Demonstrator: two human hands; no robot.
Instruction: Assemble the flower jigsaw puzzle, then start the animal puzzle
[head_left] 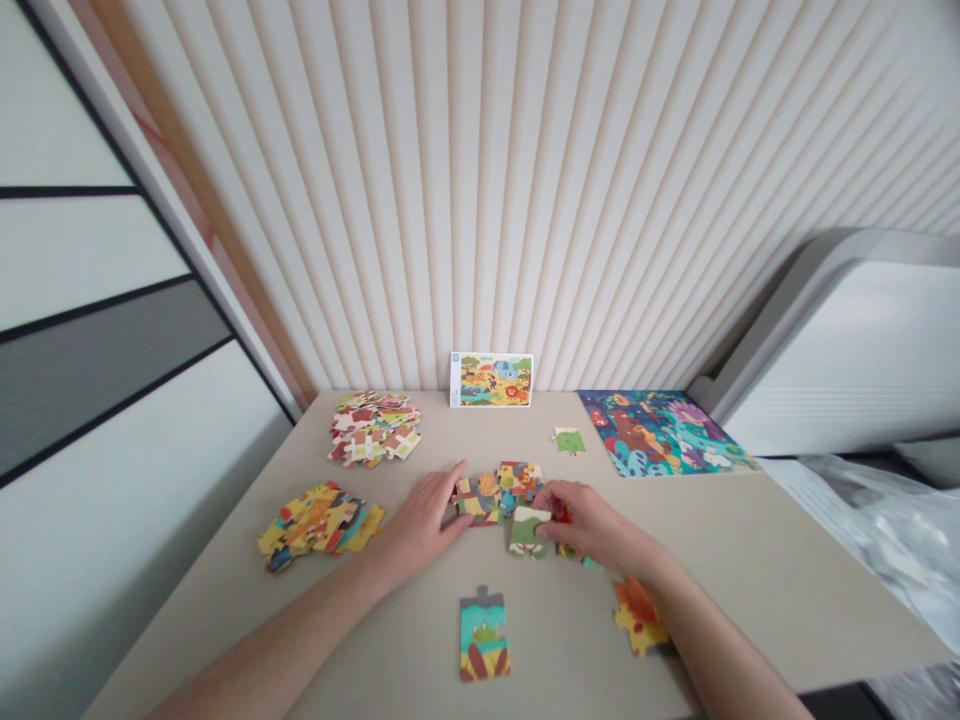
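A small cluster of joined puzzle pieces (501, 490) lies at the middle of the beige table (750, 560). My left hand (421, 525) rests flat beside the cluster, its fingers stretched out and touching the left edge. My right hand (589, 522) pinches a green and white piece (527, 530) at the cluster's lower right. A loose teal and brown piece (484, 634) lies nearer to me. An orange and yellow piece (638, 615) sits partly under my right forearm.
Two heaps of loose pieces lie on the left, one yellow (319, 522) and one red and white (375, 428). A picture card (491, 379) leans on the ribbed wall. A finished puzzle (664, 432) lies at the back right, a single green piece (569, 439) near it.
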